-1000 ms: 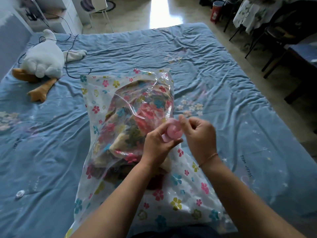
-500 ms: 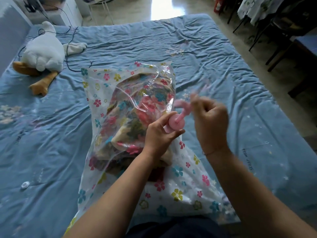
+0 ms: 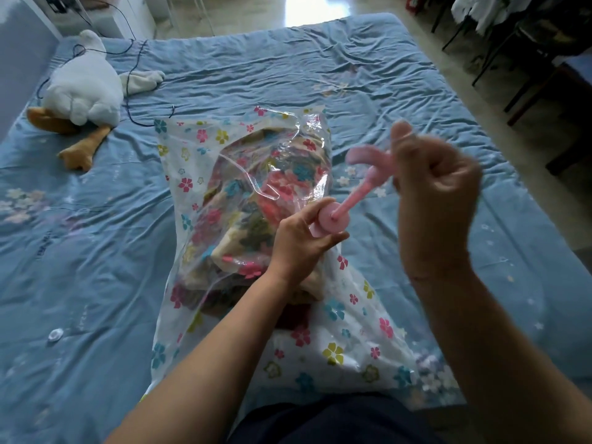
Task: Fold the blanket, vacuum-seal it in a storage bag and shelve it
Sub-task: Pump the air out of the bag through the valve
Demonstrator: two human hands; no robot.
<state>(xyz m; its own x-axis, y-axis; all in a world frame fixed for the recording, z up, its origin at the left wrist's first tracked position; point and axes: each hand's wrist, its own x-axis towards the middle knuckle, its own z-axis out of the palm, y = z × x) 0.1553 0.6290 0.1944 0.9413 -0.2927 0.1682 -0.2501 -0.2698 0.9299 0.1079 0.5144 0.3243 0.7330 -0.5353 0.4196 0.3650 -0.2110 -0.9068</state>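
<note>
Gripping the pink pump (image 3: 330, 221) over the storage bag (image 3: 224, 174), my left hand (image 3: 298, 248) curls its fingers (image 3: 302, 217) round it; my right hand (image 3: 439, 200) clenches the extended handle (image 3: 365, 157).

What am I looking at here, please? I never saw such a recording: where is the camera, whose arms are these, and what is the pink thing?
No machine here: a person works with bare hands, and the single camera sits on that person's head, looking forward and down, so both arms enter from below. On the blue bed lies a flowered storage bag with a colourful blanket inside. The left hand grips the body of a pink hand pump over the bag; the blurred right hand holds its handle, the rod drawn out. A plush goose, a dark cable and a small white cap also lie on the bed.
</note>
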